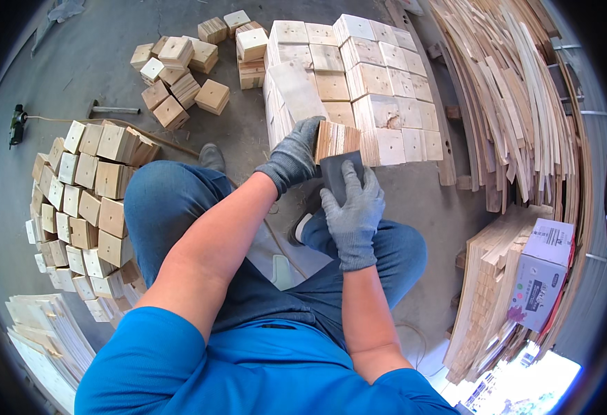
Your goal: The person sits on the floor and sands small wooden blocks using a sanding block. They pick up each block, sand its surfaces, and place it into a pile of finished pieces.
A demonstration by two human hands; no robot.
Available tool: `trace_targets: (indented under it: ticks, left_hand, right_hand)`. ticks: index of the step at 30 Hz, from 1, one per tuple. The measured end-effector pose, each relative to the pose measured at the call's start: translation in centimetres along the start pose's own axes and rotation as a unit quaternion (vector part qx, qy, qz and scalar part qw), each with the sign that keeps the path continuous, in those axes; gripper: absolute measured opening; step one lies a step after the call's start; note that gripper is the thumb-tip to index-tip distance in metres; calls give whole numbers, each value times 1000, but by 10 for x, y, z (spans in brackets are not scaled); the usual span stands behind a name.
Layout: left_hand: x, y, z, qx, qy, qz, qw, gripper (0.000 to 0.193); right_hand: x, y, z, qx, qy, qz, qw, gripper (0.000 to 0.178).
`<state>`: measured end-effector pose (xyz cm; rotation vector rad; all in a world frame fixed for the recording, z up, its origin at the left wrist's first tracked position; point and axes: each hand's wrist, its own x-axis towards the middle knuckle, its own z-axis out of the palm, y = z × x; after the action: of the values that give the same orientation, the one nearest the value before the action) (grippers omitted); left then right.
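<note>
Currently we clench a wooden block (337,138) in our left hand (293,155), sanding pad (338,176) in our right hand (353,207); stacked blocks (366,83) far, loose pile (85,200) left.

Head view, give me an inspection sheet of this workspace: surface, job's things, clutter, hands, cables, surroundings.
Surface: grey concrete floor, dusty.
Job's things: small stack of thin wood pieces, gripped on edge; dark grey sanding block against its lower edge.
Clutter: loose wooden blocks; hammer.
Hands: left hand, gloved, holds the stack; right hand, gloved, presses the sanding block.
Cables: cord running from a dark tool at far left.
Surroundings: stacked square blocks ahead, block pile at left, thin slats at right, cardboard box.
</note>
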<state>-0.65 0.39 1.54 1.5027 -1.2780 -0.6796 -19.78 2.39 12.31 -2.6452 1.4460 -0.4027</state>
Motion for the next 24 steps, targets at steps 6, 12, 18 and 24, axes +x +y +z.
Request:
trace_targets:
  ticks: [6, 12, 18, 24]
  left_hand:
    - [-1, -7, 3, 32, 5, -2, 999, 105]
    - [1, -3, 6, 16, 5, -9, 1000, 108]
    - [0, 2, 1, 31, -6, -32, 999, 112]
    - [1, 6, -1, 24, -16, -25, 999, 107]
  right_hand:
    - [96, 15, 12, -14, 16, 30, 999, 72]
    - [150, 29, 15, -23, -7, 54, 998, 70]
    - [59, 16, 5, -7, -2, 48, 999, 76]
    - [-9, 18, -2, 2, 1, 43, 999, 76]
